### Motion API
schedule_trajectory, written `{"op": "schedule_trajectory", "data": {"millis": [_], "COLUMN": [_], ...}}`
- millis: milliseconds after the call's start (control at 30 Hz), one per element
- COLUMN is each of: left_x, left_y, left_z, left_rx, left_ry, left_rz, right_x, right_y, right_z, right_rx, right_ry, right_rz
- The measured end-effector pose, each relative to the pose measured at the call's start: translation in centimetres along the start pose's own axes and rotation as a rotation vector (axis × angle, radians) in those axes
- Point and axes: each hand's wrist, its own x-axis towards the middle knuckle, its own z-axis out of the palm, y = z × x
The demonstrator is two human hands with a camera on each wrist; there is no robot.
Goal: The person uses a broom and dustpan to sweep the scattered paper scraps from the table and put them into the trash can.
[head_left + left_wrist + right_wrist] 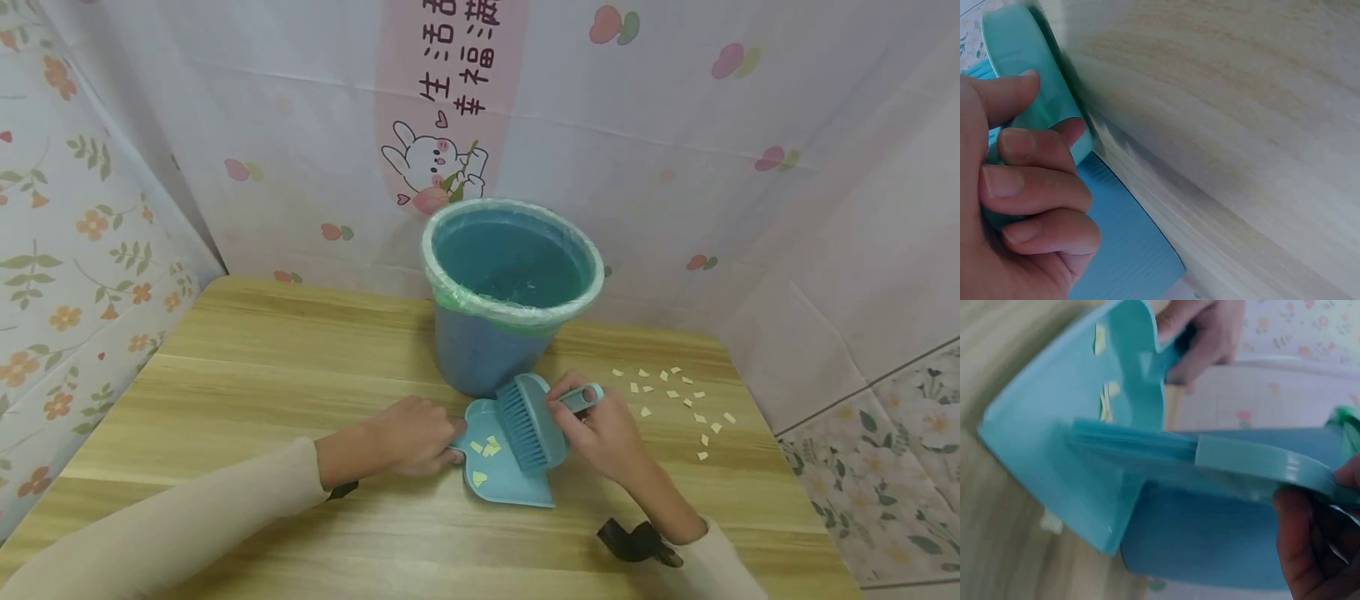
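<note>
My left hand (420, 435) grips the handle of a light blue dustpan (513, 485), its fingers curled round it in the left wrist view. Several small pale yellow paper scraps (491, 447) lie in the pan, towards the handle side. With my right hand (603, 429) I hold a blue hand brush (546, 421) by its handle, thumb and fingers pinching near the head. Its bristles (1135, 439) point down into the pan. One more scrap (1051, 521) shows at the pan's front edge in the right wrist view.
A blue bin (480, 350) with a clear liner over its rim stands just behind the dustpan. Several loose paper scraps (672, 394) are scattered on the right of the wooden table (300, 358). Printed cloths hang behind and at the left.
</note>
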Motion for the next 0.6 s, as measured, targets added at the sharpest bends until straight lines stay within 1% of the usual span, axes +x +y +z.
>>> {"op": "schedule_trajectory", "data": {"millis": [67, 133, 200, 267, 400, 500, 600], "left_x": [-0.1, -0.1, -0.1, -0.1, 0.0, 0.0, -0.1], "left_y": [0.0, -0.1, -0.1, -0.1, 0.0, 0.0, -0.1], "left_z": [0.0, -0.1, -0.3, -0.4, -0.6, -0.6, -0.7], "left_rx": [0.007, 0.013, 0.019, 0.030, 0.047, 0.045, 0.034], "left_ry": [0.008, 0.011, 0.011, 0.014, 0.013, 0.009, 0.003], "left_rz": [0.009, 0.016, 0.022, 0.026, 0.030, 0.028, 0.024], "right_x": [0.1, 0.1, 0.1, 0.0, -0.5, -1.0, -1.0], "right_y": [0.1, 0.2, 0.3, 0.4, 0.8, 1.0, 1.1], "right_z": [-0.7, -1.4, -2.0, -2.5, -2.6, -2.0, -1.0], "right_rx": [-0.055, -0.147, -0.237, -0.314, -0.429, -0.444, -0.394], "right_ry": [0.033, 0.061, 0.068, 0.049, -0.038, -0.087, -0.097], "right_rz": [-0.006, -0.024, -0.045, -0.051, -0.033, -0.021, -0.033]}}
